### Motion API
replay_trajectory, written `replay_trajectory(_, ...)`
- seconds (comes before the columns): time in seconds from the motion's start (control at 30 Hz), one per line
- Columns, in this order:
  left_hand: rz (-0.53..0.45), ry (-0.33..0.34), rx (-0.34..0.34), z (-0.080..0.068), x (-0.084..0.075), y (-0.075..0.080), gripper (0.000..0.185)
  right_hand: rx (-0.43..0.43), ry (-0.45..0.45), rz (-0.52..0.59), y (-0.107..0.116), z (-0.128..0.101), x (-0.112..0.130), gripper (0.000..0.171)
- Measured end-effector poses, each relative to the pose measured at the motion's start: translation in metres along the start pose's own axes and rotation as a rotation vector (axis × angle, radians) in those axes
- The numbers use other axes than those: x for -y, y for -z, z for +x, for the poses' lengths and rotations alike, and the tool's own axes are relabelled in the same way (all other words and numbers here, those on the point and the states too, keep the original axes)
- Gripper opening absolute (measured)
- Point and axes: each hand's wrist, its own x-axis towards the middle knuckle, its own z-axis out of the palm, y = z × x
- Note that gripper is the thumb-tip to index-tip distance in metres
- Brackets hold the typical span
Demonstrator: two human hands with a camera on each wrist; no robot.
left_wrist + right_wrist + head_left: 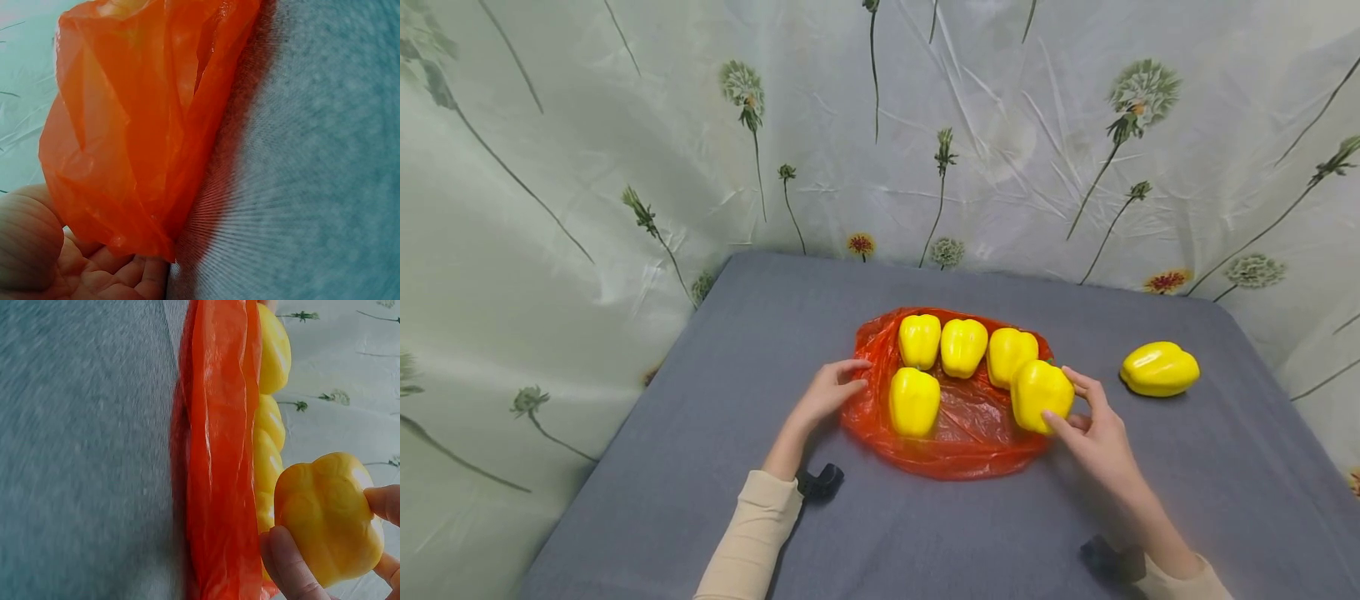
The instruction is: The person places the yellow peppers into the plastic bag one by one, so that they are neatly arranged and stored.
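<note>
My right hand [1099, 427] holds a yellow bell pepper [1042, 397] between thumb and fingers, above the right side of a red plastic bag [958, 460]. In the right wrist view the lobed end of this pepper [328, 519] faces the camera. Several more yellow bell peppers sit in the spread bag: a back row with one pepper [964, 347] in its middle, and a pepper [914, 402] at front left. At the bag's left edge my left hand [829, 390] touches the plastic, thumb and fingers apart. In the left wrist view the bag hides its fingertips.
Another yellow bell pepper [1160, 369] lies on its side on the grey cloth-covered table [715, 375], right of the bag. A curtain [850, 125] with dandelion prints hangs behind the table and along its left side. Black wrist straps show on both arms.
</note>
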Motion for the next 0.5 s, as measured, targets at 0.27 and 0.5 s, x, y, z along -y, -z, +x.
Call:
replay_trajectory(0.27,-0.006,0.003,0.006,0.0,0.002,0.0,0.035,0.086,-0.004,0.024,-0.016,0.005,0.01,0.068)
replay_trajectory(0.5,-0.015,0.009,0.004,0.0,0.002,-0.001,0.035,0.163,-0.052,0.041,-0.032,0.01,0.018,0.067)
